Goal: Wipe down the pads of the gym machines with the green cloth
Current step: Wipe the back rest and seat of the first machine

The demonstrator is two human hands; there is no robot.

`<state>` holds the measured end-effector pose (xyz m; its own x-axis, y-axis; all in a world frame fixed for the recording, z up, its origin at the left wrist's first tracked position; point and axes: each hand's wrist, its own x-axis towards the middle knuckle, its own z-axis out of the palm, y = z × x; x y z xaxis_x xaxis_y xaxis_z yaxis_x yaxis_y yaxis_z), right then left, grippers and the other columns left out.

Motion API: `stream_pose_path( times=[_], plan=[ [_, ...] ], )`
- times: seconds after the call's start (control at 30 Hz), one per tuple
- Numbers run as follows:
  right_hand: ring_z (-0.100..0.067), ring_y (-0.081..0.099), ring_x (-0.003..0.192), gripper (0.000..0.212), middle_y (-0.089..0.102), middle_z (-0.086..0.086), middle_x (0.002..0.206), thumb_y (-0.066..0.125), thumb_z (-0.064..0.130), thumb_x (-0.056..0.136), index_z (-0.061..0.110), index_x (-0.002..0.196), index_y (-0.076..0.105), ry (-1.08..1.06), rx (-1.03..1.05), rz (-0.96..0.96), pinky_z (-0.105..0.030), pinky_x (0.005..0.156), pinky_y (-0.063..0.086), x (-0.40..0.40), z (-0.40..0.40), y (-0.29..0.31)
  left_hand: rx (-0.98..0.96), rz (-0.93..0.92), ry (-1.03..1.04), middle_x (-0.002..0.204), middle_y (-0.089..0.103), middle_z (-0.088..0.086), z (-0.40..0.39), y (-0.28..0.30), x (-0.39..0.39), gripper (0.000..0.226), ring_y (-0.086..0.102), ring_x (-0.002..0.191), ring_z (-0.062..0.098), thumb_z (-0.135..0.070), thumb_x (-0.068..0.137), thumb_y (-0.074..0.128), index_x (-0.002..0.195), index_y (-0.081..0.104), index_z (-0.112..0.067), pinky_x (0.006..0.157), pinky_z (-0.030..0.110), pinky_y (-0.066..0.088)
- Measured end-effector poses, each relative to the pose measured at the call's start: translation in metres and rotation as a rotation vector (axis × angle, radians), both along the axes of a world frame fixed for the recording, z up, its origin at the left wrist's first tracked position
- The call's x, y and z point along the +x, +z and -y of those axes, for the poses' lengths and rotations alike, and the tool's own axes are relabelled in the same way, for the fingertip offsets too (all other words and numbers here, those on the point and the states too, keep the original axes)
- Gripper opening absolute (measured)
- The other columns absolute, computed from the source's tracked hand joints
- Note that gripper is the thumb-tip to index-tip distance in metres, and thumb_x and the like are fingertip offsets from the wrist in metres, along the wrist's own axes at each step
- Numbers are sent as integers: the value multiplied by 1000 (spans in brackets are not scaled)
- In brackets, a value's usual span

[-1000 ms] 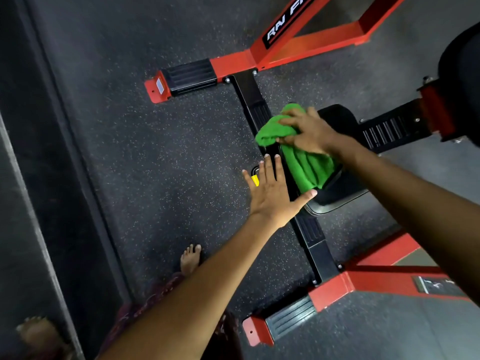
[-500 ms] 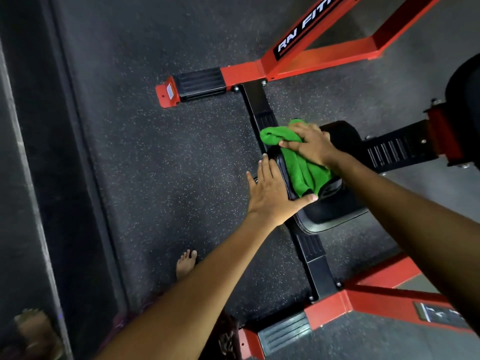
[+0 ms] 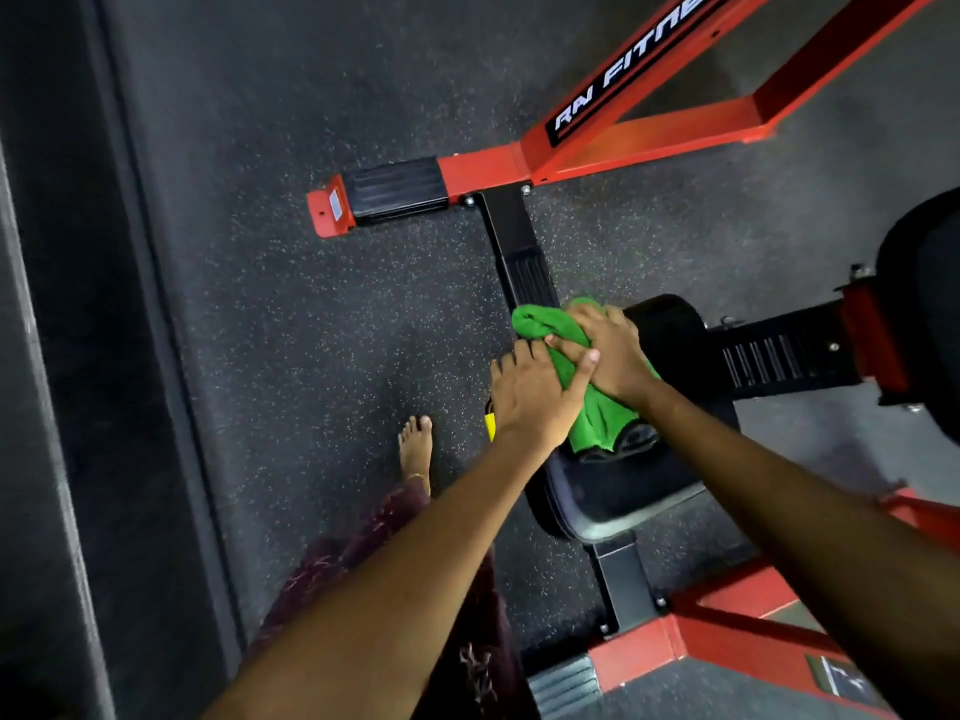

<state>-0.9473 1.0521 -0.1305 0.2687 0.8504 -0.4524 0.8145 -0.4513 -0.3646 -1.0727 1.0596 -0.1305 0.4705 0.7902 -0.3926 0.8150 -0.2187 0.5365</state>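
A green cloth (image 3: pixel 597 418) lies bunched over the upper end of a black seat pad (image 3: pixel 623 491) on a red and black gym machine. My right hand (image 3: pixel 608 350) grips the cloth from above, fingers curled into it, pressing it on the pad. From the left, my left hand (image 3: pixel 535 397) closes on the cloth's left side. Its thumb lies across the green fabric and touches my right hand, and its fingers curl over the pad's left edge. Part of the cloth is hidden under both hands.
The machine's red frame (image 3: pixel 587 142) and black floor bar (image 3: pixel 514 241) cross the speckled rubber floor. A yellow knob (image 3: pixel 490 426) peeks out beside my left wrist. My bare foot (image 3: pixel 415 449) stands left of the pad. Another black pad (image 3: pixel 930 314) sits at the right edge.
My left hand moved from resting flat beside the pad onto the cloth, thumb now over it. My right hand with the cloth stays at the pad's upper end. The view shifted down and closer.
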Motion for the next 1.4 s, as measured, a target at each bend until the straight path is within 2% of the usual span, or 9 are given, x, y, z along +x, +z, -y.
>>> stream_pose_path(
  times=[0.17,0.33,0.6,0.7,0.8,0.9,1.0,1.1,1.4],
  plan=[
    [-29,41,122,82,58,0,129,31,72,71,18,124,62,-62,16,-19,-41,105,25,33,1,-13,73,73,176,99,68,11,2,-15,5,82,63,90,31,-58,95,2,103,66,-7,91,44,45],
    [-37,41,123,73,59,-4,128,34,64,74,15,119,66,-110,7,7,-46,105,26,21,4,-8,36,84,173,96,70,7,0,-24,4,52,65,87,29,-42,94,28,106,66,-8,85,41,49],
    [-39,28,135,81,46,-6,143,37,65,72,15,133,55,-144,-114,9,-51,114,18,82,1,-21,181,60,133,91,71,0,-5,-12,2,41,66,78,19,-34,88,40,101,69,-10,82,25,32],
    [-35,22,138,63,42,-2,147,52,56,85,20,136,52,-148,-190,70,-47,115,13,67,-9,-20,256,23,124,87,71,-2,-4,-12,3,39,65,73,17,-34,86,41,97,71,-11,82,25,30],
    [-32,18,141,55,40,3,147,55,50,89,24,137,49,34,-134,-20,-43,116,7,34,-11,-7,262,50,142,81,69,3,-2,-15,3,35,59,75,19,-32,86,42,89,67,-8,81,26,32],
    [-30,21,140,77,41,6,145,28,68,75,27,138,48,174,-119,-75,-48,116,7,31,-3,-3,218,36,112,90,69,8,-2,-22,3,38,66,92,30,-33,90,38,93,66,-7,101,40,34],
    [-29,19,141,65,38,5,148,39,61,85,27,141,44,102,-199,-34,-51,116,7,64,-7,-15,232,-87,25,117,66,2,0,-23,2,47,53,124,27,-34,96,31,115,65,-8,116,44,-1],
    [-30,16,142,53,37,3,148,51,45,92,23,139,46,-23,-229,-10,-55,115,5,72,-12,-16,248,-223,-23,121,65,4,1,-14,9,54,48,129,29,-34,99,20,117,64,-8,115,47,-12],
    [-29,18,141,65,36,5,150,39,57,84,26,141,44,101,-173,-64,-55,115,5,98,0,-22,214,-383,174,126,62,7,30,-5,56,53,54,118,25,-35,88,35,127,57,-6,106,47,21]
  ],
)
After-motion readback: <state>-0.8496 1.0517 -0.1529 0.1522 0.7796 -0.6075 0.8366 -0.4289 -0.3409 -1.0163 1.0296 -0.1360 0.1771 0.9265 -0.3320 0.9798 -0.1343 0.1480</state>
